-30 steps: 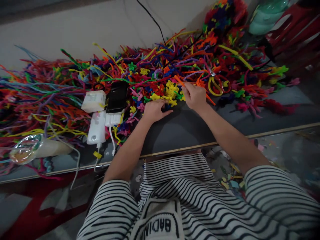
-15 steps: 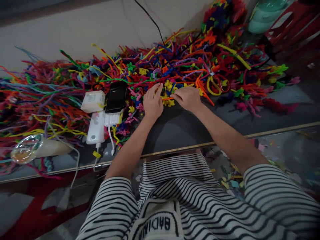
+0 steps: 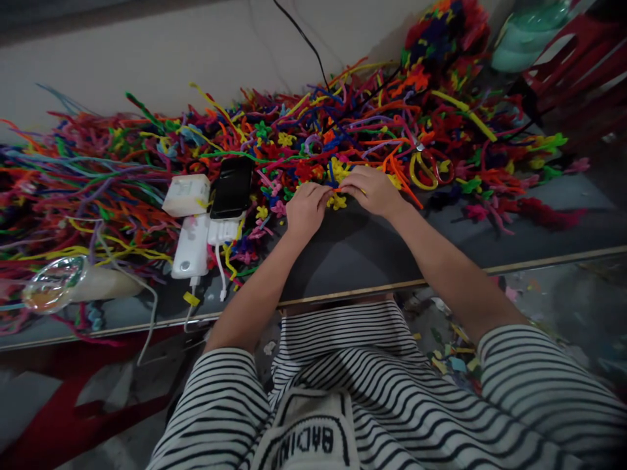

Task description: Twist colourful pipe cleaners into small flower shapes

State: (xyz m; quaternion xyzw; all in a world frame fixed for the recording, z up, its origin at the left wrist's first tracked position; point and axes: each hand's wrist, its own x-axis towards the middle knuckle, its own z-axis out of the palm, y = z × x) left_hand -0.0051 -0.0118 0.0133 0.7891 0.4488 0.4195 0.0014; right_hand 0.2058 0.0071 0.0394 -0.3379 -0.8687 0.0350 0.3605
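Your left hand (image 3: 306,209) and right hand (image 3: 373,189) pinch a thin, fuzzy orange stem (image 3: 336,190) between them. Fuzzy yellow flower shapes (image 3: 337,202) lie just beside, on the grey worktop (image 3: 353,251).

Black phone (image 3: 232,187), its lower end over a white adapter (image 3: 225,230). White box (image 3: 186,196) just beside it; white power bank (image 3: 191,245) nearer the table edge. Far left, a clear-lidded cup (image 3: 105,283) (standing or lying, cannot tell). Black cord (image 3: 306,40) against pale wall (image 3: 147,59). Upper right: pale green container (image 3: 520,47), red chair (image 3: 578,55). Coloured scraps (image 3: 458,363) on floor.
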